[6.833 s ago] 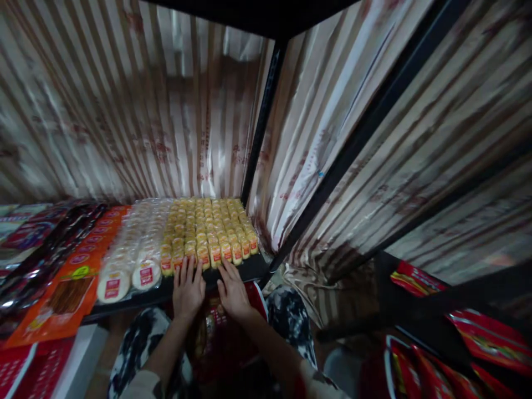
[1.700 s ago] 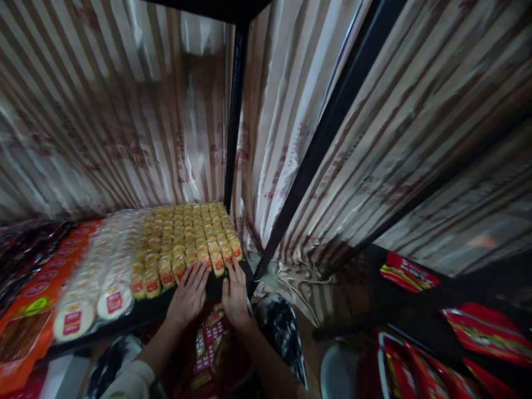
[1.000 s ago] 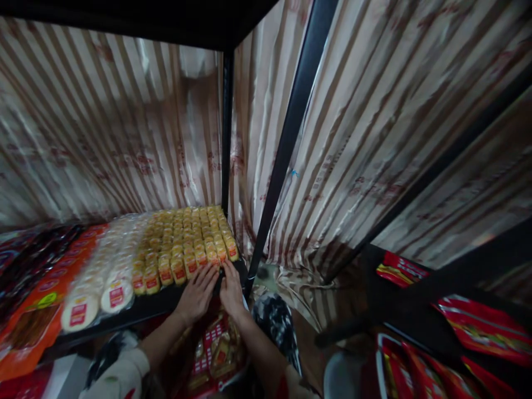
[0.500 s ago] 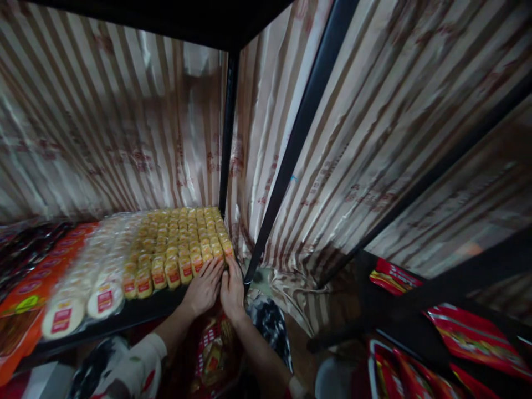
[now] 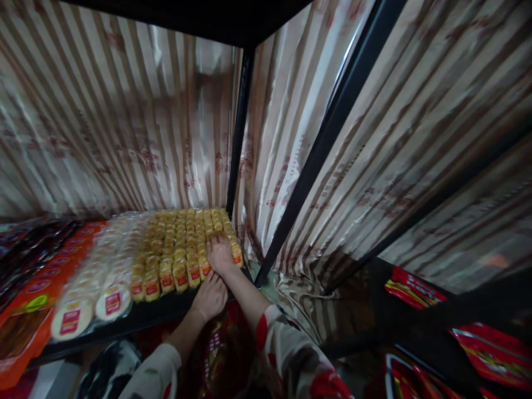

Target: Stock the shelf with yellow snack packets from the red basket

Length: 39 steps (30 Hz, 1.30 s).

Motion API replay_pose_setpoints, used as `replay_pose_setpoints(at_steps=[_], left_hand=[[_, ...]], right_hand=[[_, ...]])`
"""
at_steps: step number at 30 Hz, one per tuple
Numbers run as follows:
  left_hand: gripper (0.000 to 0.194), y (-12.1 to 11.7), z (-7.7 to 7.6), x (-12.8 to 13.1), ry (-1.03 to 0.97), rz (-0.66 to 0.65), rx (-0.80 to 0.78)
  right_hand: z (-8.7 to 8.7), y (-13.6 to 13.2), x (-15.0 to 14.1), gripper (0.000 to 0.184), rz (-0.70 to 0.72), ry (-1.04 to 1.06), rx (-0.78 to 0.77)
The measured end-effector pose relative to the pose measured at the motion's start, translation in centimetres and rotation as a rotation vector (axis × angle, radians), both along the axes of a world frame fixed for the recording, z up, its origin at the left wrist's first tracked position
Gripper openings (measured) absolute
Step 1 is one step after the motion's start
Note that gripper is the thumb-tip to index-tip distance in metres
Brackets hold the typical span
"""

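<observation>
Here we are, right hand (image 5: 219, 252) across the yellow packs (image 5: 180, 272) on the black shelf (image 5: 158, 312), fingers slightly parted, left hand (image 5: 211, 296) curled at their front, any grip hidden, and they look light, soft, slick-wrapped, crushable, best pinched by the sides.

I can't read a word from here — the red labels (image 5: 113, 303) on the yellow packs (image 5: 178, 255) and white packs (image 5: 113, 252) are too small. Print on the orange pack (image 5: 50, 282), red packs (image 5: 415, 288) and curtain (image 5: 166, 133) blurs too.
</observation>
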<state>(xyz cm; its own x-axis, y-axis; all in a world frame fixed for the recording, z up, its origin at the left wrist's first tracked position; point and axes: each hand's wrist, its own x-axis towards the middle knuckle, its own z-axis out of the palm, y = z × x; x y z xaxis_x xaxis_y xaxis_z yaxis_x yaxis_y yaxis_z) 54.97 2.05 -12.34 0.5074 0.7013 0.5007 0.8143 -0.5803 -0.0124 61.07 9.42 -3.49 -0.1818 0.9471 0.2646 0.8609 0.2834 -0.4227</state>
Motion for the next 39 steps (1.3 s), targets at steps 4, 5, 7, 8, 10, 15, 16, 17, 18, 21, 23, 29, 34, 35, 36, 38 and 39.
replay_pose_setpoints(at_steps=[4,5,7,8,10,15,16,17,18,21,23,29,34,35,36,38,39], left_hand=[[0.038,0.0,-0.1,-0.1,0.012,0.017,-0.062],[0.038,-0.1,-0.1,-0.1,0.012,0.022,-0.075],[0.039,-0.1,0.0,0.0,0.004,0.032,-0.089],[0.039,-0.1,0.1,0.0,-0.003,0.034,-0.089],[0.04,-0.1,0.1,0.0,-0.017,0.031,-0.083],[0.04,0.0,-0.1,-0.1,-0.039,0.033,-0.077],[0.04,0.0,-0.1,-0.1,-0.038,0.031,-0.078],[0.04,0.0,-0.2,-0.1,-0.035,0.029,-0.08],[0.04,0.0,-0.1,-0.1,-0.029,0.024,-0.079],[0.039,0.0,0.0,0.0,-0.016,0.037,-0.067],[0.039,0.0,0.1,0.1,-0.015,0.051,-0.053],[0.044,0.3,0.1,-0.1,0.027,0.014,-0.057],[0.048,0.4,-0.1,-0.2,0.014,-0.007,-0.057],[0.048,0.4,-0.1,-0.2,0.011,-0.011,-0.052],[0.048,0.4,0.0,-0.2,0.008,-0.014,-0.046],[0.048,0.4,0.1,-0.2,0.005,-0.017,-0.035],[0.048,0.4,0.1,-0.2,0.006,-0.018,-0.031]], right_hand=[[-0.5,0.4,-0.6,0.042,-0.004,-0.027,-0.02],[-0.7,0.5,-0.7,0.042,-0.008,-0.024,-0.013],[-1.0,0.5,-0.8,0.041,-0.013,-0.01,0.012],[-1.1,0.6,-0.9,0.041,-0.012,-0.002,0.025],[-1.3,0.6,-0.8,0.041,-0.01,0.015,0.046],[-1.3,0.6,-0.7,0.042,-0.009,0.047,0.041],[-1.2,0.7,-0.8,0.042,-0.013,0.043,0.036],[-1.2,0.8,-0.8,0.043,-0.021,0.034,0.033],[-1.2,0.9,-0.9,0.044,-0.028,0.021,0.031],[-1.0,1.7,-1.0,0.045,-0.03,-0.023,0.02],[-0.8,2.4,-1.1,0.046,-0.009,-0.054,0.002],[0.1,4.5,-1.7,0.048,-0.005,-0.146,-0.035],[-0.1,5.9,-2.4,0.047,0.007,-0.2,-0.063],[-0.3,6.1,-2.5,0.047,0.004,-0.204,-0.059],[-0.5,6.3,-2.6,0.047,-0.005,-0.204,-0.052],[-0.8,6.5,-2.7,0.047,-0.022,-0.197,-0.04],[-0.9,6.5,-2.7,0.048,-0.024,-0.19,-0.039]])
